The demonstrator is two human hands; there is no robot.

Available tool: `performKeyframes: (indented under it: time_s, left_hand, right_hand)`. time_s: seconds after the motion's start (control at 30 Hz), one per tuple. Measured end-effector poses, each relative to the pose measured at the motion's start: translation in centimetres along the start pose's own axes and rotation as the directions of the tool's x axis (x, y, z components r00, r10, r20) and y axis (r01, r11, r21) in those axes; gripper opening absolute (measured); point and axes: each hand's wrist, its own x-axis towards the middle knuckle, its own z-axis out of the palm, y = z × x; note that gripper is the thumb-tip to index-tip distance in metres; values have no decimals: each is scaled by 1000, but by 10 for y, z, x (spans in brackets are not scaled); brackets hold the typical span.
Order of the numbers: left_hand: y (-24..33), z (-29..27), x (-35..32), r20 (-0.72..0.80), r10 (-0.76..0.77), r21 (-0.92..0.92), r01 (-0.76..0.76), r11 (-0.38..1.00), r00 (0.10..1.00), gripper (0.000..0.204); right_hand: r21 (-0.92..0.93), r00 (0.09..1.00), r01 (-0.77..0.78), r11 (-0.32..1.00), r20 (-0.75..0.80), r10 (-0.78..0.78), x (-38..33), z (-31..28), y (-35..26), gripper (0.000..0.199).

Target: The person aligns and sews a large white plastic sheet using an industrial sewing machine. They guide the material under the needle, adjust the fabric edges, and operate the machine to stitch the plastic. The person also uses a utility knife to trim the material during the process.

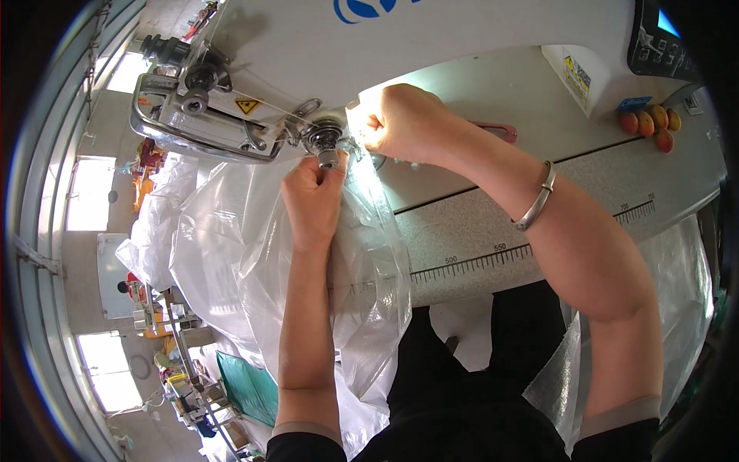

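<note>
A large white sewing machine (493,35) stands before me, its thread tension dial (324,135) and metal guard (208,131) at the left end. Clear plastic sheeting (231,231) is bunched over the bed's left side, one folded edge running up toward the brightly lit needle area. My left hand (312,204) is closed just below the dial, its fingers pinched on the sheeting. Just right of the dial, my right hand (404,123) is closed with fingers curled; glare and the hand itself hide what it grips. The needle cannot be made out.
A pink-handled tool (500,131) lies behind my right forearm. Several small red-orange fruits (647,122) sit at the right, below the control panel (663,46). A printed ruler (469,260) runs along the table's front. More plastic (681,285) hangs off the right side.
</note>
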Motion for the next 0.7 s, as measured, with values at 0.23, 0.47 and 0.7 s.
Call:
performKeyframes:
  time_s: [0.23, 0.47, 0.7]
  left_hand:
    - [-3, -1, 0, 28, -5, 2, 5, 1000, 1000, 30]
    - [-1, -1, 0, 16, 2, -1, -2, 1000, 1000, 33]
    - [-3, -1, 1, -9, 9, -15, -9, 1000, 1000, 33]
  right_hand:
    - [-17, 999, 36, 999, -11, -36, 2, 2, 3, 10]
    - [-17, 1000, 15, 1000, 14, -15, -2, -1, -1, 15]
    - [-72, 999, 36, 997, 11, -36, -1, 4, -3, 14]
